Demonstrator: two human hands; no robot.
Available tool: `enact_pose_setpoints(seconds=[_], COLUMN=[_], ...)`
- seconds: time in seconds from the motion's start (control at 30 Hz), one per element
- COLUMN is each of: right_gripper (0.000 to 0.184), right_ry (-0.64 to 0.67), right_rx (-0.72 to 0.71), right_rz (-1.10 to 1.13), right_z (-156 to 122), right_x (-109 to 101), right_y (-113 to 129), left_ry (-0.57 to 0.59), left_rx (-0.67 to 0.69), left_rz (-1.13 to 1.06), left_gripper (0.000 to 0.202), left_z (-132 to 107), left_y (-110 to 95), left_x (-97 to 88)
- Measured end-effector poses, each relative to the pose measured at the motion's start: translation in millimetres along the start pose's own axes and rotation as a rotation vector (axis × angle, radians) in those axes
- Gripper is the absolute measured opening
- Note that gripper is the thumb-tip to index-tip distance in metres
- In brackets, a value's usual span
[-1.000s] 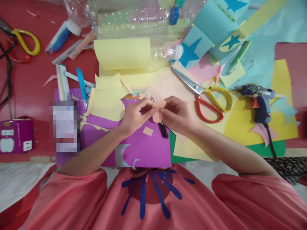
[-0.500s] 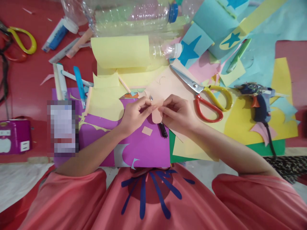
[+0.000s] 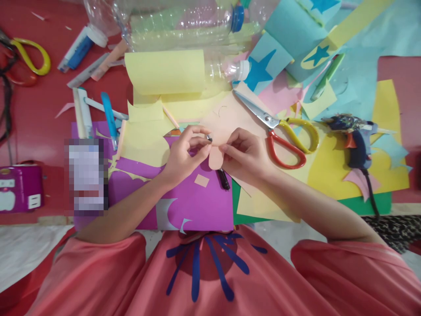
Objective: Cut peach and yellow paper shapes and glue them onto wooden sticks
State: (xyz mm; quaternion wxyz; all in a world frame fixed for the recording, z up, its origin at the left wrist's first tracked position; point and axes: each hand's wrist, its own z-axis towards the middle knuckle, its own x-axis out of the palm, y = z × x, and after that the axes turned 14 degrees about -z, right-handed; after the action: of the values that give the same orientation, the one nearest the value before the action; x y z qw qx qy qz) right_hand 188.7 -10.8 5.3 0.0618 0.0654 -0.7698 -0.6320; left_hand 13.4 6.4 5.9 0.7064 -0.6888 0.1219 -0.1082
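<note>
A small peach paper piece with a rounded end [image 3: 215, 159] is held up in front of me. My right hand [image 3: 243, 149] pinches its right edge between thumb and fingers. At its left edge is my left hand [image 3: 189, 149], fingers a little apart and the thumb tip close to or touching the paper; which of the two I cannot tell. A black pen [image 3: 223, 180] lies partly hidden beneath the piece. Below the left hand, a small peach rectangle [image 3: 201, 180] rests on purple paper [image 3: 197, 210]. Scissors with red and yellow handles [image 3: 271, 123] lie open beside my right hand.
A glue gun [image 3: 353, 134] lies on yellow paper at the right. A bottle wrapped in yellow paper [image 3: 167, 72] and clear plastic bottles lie at the back. A phone-like blurred object [image 3: 86, 175] is at the left, near a light blue cutter [image 3: 108, 118].
My left fingers have loosened and lifted slightly from the peach piece, showing the metal pen tip. My right hand keeps its pinch, almost in place.
</note>
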Motion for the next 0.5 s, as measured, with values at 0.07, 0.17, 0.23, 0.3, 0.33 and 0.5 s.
enact_pose_setpoints(seconds=[0.07, 0.17, 0.23, 0.3, 0.33, 0.5], right_gripper=[0.025, 0.024, 0.023, 0.023, 0.023, 0.020], right_ry=[-0.001, -0.019, -0.027, -0.025, -0.023, -0.028], right_rx=[0.009, 0.001, 0.001, 0.011, 0.014, 0.001], right_rz=[0.000, -0.017, -0.038, -0.064, -0.077, -0.130], right_z=[-0.4, -1.0, -1.0, -0.8, -0.6, -1.2], right_x=[0.2, 0.4, 0.4, 0.4, 0.4, 1.2], right_y=[-0.2, -0.1, 0.6, 1.6, 1.9, 0.9], left_ry=[0.012, 0.011, 0.008, 0.020, 0.034, 0.061], left_rx=[0.027, 0.043, 0.044, 0.053, 0.054, 0.042], left_rz=[0.006, 0.051, 0.054, 0.032, 0.019, 0.000], left_gripper=[0.026, 0.024, 0.022, 0.020, 0.020, 0.031], left_z=[-0.7, -0.9, -0.5, 0.1, 0.5, 1.9], left_y=[0.5, 0.6, 0.1, -0.5, -0.8, -0.7], left_x=[1.0, 2.3, 2.8, 2.8, 2.7, 2.0])
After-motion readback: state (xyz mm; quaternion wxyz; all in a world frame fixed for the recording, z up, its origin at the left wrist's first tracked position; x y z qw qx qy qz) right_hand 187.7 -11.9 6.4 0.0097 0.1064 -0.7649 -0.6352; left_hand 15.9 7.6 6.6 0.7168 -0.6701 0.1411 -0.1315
